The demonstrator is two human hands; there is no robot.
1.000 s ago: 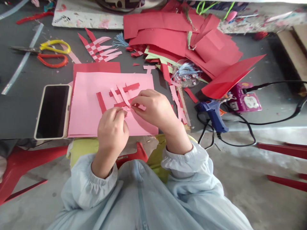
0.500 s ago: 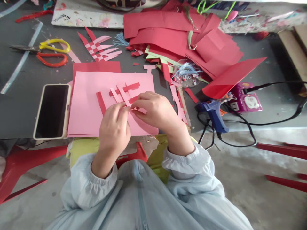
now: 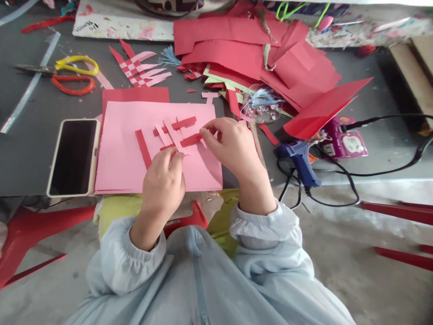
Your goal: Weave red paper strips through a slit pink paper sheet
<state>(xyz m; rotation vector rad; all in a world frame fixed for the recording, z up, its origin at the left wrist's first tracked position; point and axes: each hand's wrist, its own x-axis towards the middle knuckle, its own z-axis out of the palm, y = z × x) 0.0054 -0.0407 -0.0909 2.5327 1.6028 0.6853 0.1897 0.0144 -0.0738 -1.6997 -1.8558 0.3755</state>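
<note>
Pink paper sheets (image 3: 118, 176) lie in front of me with crossed pink and red strips on top. My right hand (image 3: 232, 144) pinches the right end of a red paper strip (image 3: 191, 140), which runs under a pink paper strip (image 3: 172, 132). At the lower end of that pink strip, my left hand (image 3: 164, 174) has thumb and fingertips pressed together; they seem to pinch its tip, partly hidden. Another red strip (image 3: 186, 122) crosses higher up. A separate red strip (image 3: 143, 148) lies to the left, its lower end close to my left hand.
A phone (image 3: 72, 158) lies left of the sheets, with scissors (image 3: 74, 74) beyond it. A woven paper piece (image 3: 138, 67) and stacked red paper (image 3: 230, 54) are at the back. On the right are a blue glue gun (image 3: 301, 162), its cables and a purple power socket (image 3: 345, 140).
My right hand has moved right, away from my left, onto the end of the lower red strip. My left hand stays near the pink strip's lower end.
</note>
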